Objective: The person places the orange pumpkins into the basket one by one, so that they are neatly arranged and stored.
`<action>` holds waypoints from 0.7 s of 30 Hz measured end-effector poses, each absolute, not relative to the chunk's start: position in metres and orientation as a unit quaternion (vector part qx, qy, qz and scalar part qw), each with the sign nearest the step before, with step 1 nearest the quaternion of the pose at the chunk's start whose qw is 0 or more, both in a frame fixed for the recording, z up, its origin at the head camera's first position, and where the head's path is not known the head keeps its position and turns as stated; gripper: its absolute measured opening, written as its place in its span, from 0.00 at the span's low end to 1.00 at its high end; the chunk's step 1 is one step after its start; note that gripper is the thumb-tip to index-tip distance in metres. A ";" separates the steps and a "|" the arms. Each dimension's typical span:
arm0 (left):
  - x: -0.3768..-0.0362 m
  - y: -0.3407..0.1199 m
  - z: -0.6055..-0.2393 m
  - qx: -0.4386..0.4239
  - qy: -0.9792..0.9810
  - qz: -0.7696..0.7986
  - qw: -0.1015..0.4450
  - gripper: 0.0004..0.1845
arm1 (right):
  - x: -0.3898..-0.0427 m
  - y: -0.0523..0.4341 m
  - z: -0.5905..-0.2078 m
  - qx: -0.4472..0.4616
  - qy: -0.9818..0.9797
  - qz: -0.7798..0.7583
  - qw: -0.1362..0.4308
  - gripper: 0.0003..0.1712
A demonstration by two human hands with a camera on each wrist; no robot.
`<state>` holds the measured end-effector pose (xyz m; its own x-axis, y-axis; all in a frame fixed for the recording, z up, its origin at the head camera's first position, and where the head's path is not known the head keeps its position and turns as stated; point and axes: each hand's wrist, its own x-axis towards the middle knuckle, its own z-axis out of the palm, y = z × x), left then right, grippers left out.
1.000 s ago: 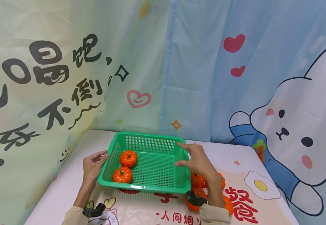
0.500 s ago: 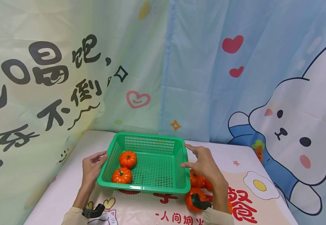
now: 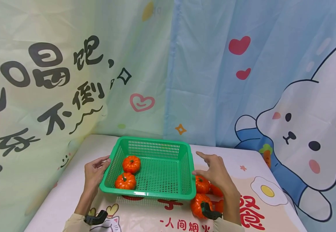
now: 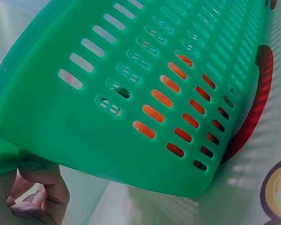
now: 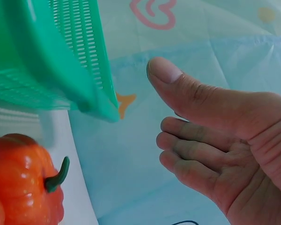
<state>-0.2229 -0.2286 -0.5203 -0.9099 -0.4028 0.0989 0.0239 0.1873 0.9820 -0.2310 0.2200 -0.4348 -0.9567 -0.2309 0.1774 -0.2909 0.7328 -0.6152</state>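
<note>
Gripping the left rim of the green basket (image 3: 149,193), the left hand (image 3: 94,172) curls its fingers under the edge and its thumb lies along the top, as the left wrist view shows from beneath. The basket sits on the printed tablecloth (image 3: 260,206) with two small orange pumpkins (image 3: 131,163) in its left half, one behind the other. Just beside the basket's right wall, the right hand (image 3: 215,172) is spread and relaxed, fingers straight, holding nothing; whether its thumb tip touches the wall is unclear. Below that hand, against the basket's right near corner, lie more loose pumpkins (image 3: 201,185).
</note>
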 end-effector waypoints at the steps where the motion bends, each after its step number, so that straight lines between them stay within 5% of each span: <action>1: -0.223 -0.228 -0.520 0.126 -0.750 -0.626 0.172 0.18 | -0.231 0.221 -0.436 0.139 -0.931 0.335 0.045 0.45; 21: -0.223 -0.229 -0.520 0.131 -0.756 -0.618 0.173 0.18 | -0.226 0.237 -0.457 0.089 -0.940 0.329 0.013 0.41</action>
<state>-0.2229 -0.2285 -0.5203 -0.9058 -0.4116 0.1004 0.0163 0.2029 0.9791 -0.2260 0.2369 -0.4573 -0.9839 -0.1585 0.0825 -0.1754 0.7680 -0.6160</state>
